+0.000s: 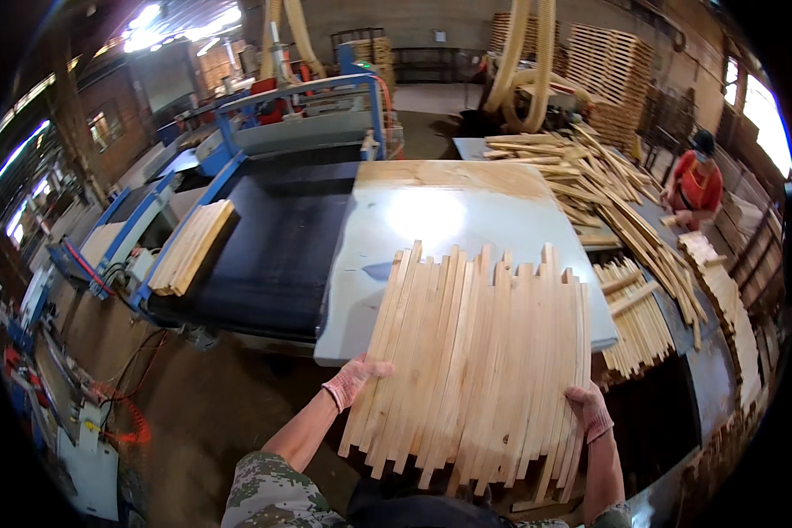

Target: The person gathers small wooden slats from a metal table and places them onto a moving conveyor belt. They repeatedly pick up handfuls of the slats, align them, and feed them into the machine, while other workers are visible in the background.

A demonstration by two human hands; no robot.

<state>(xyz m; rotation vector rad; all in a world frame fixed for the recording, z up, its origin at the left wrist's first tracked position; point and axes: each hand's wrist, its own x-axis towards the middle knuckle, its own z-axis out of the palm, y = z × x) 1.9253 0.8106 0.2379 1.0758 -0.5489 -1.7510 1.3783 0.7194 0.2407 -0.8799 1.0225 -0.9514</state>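
Between my hands lies a wide row of light wooden strips (480, 361), side by side with uneven ends. Its far part rests over a pale smooth tabletop (466, 220), and the near ends jut out past the table's front edge toward me. My left hand (358, 380), in a pinkish knit glove, closes on the row's left side. On the right side my right hand (590, 409), gloved alike, grips the outermost strips with the thumb on top. The fingers under the wood are hidden.
Left of the table runs a black conveyor belt (277, 238) in a blue frame, with a bundle of strips (192, 246) at its left edge. Loose strips (603, 180) are heaped at right. A person in red (697, 183) stands beyond them. Stacked wood (612, 75) rises behind.
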